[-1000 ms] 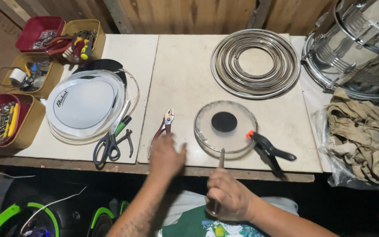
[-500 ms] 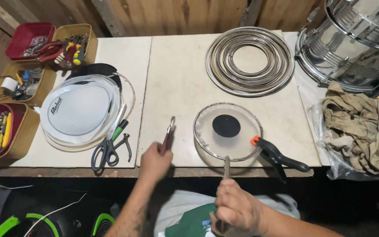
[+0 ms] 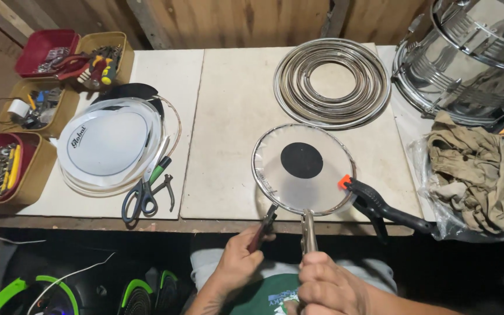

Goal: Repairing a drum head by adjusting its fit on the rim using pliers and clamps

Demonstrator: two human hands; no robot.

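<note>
A clear round drum head (image 3: 303, 169) with a black centre dot and a metal hoop lies at the table's front edge. My left hand (image 3: 237, 265) grips red-handled pliers (image 3: 265, 224) whose tip touches the hoop's near rim. My right hand (image 3: 328, 283) holds silver locking pliers (image 3: 308, 228) clamped on the same rim just to the right. A black spring clamp with orange tips (image 3: 374, 205) grips the hoop's right side.
A stack of white drum heads (image 3: 109, 143) lies on the left with scissors (image 3: 144, 189) beside it. Metal hoops (image 3: 331, 81) sit at the back. Chrome drum shells (image 3: 468, 52) and a rag (image 3: 476, 169) occupy the right. Parts bins (image 3: 7, 169) line the left edge.
My left hand lifted the red-handled pliers off the table and brought them to the hoop's near rim. My right hand stays on the locking pliers.
</note>
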